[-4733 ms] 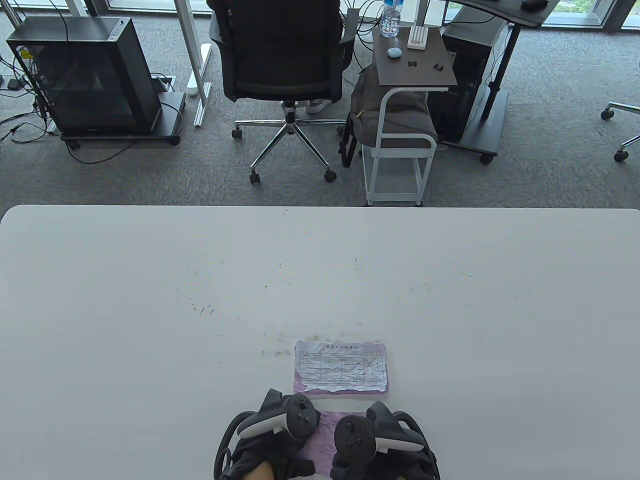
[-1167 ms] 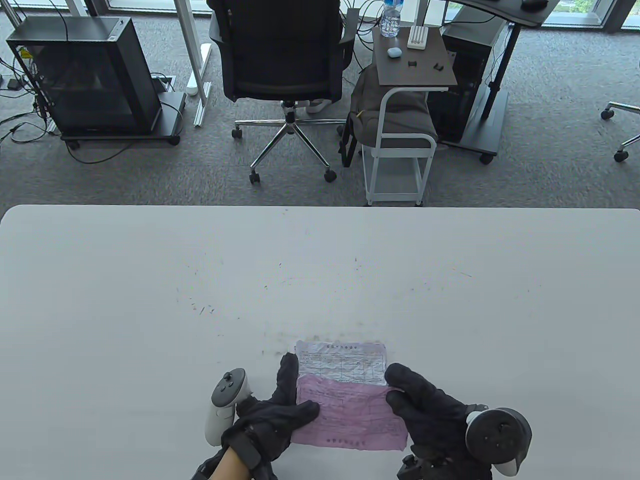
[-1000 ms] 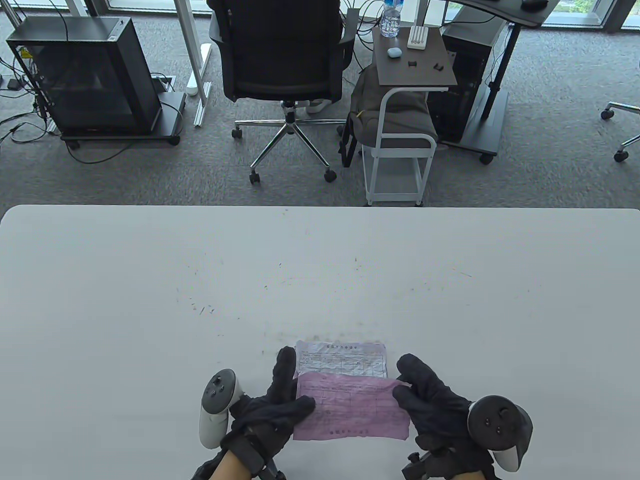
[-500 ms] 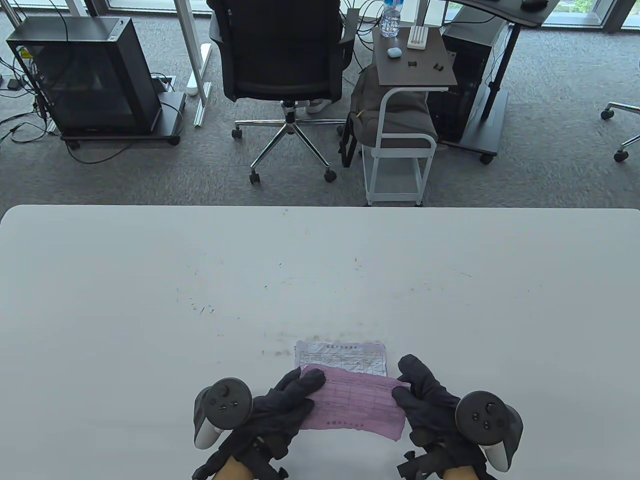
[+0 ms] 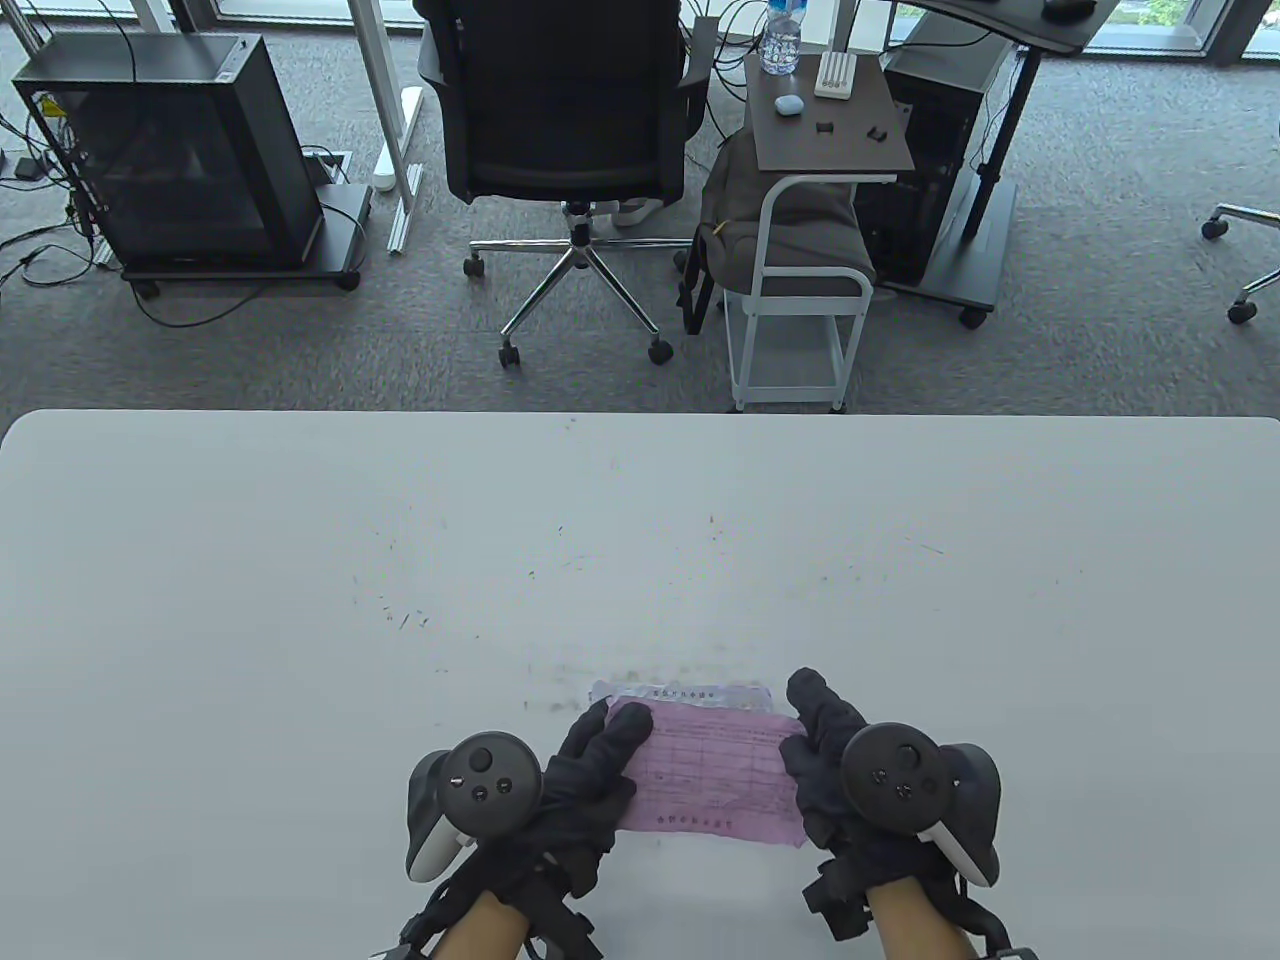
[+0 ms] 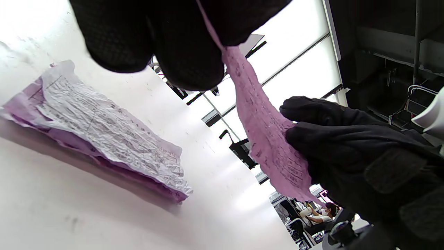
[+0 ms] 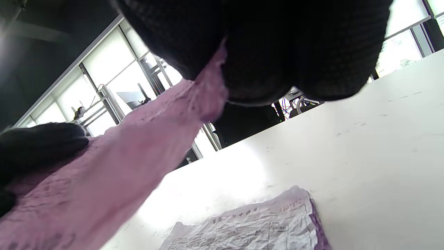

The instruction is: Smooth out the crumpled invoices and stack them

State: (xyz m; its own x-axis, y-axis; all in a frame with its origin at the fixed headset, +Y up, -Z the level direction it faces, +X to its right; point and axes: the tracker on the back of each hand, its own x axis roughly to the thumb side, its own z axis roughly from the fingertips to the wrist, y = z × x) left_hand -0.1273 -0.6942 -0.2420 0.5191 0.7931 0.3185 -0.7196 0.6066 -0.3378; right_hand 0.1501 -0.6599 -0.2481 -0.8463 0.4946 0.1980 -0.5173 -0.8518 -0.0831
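The left hand (image 5: 590, 770) pinches one short edge of the pink invoice (image 5: 715, 770). The right hand (image 5: 830, 760) pinches the other short edge. The paper stretches between the fingers (image 6: 187, 52) of both hands, up off the white table (image 5: 300, 600). Under it, below the fingertips, lies the stack (image 6: 104, 128), a wrinkled white sheet on purple ones.
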